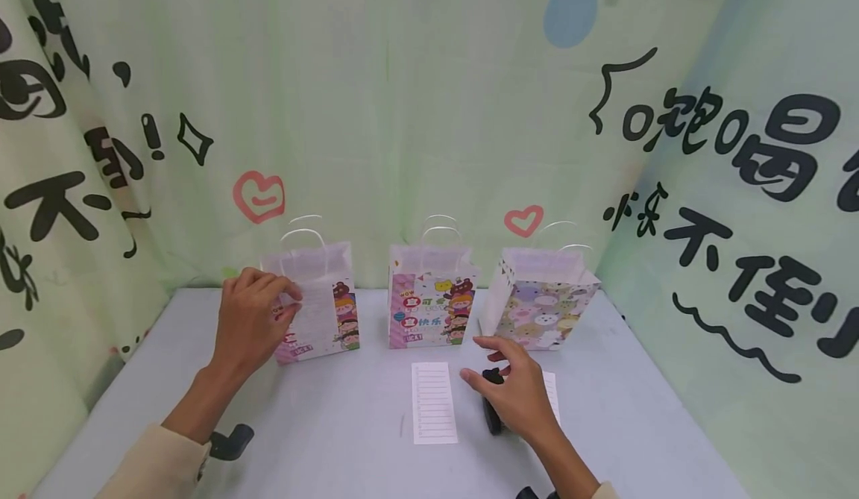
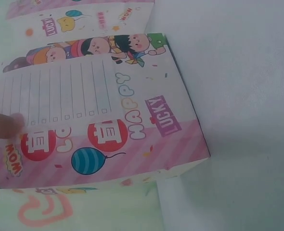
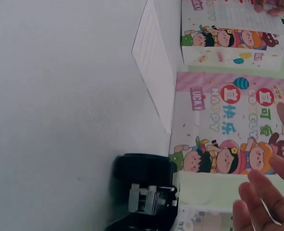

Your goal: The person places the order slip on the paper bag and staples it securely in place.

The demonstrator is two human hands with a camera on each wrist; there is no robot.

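My left hand (image 1: 258, 309) is at the left gift bag (image 1: 345, 339), pinching a white lined paper slip (image 2: 55, 94) that lies flat over the bag's printed front. A fingertip (image 2: 16, 122) rests on the slip's edge. My right hand (image 1: 513, 391) hovers over a black stapler (image 1: 492, 413), thumb and fingers apart with nothing between them. In the right wrist view, the stapler (image 3: 144, 185) shows its metal end beside those fingers. Another lined slip (image 1: 435, 402) lies on the table left of the right hand, and a further slip (image 1: 552, 394) is partly hidden behind it.
A matching pink gift bag (image 1: 432, 312) stands upright in the middle. Right of it is a bag with an animal print (image 1: 546, 316), slightly turned. All three have white handles and stand on the white table (image 1: 349, 424) near the printed curtain (image 1: 335, 111).
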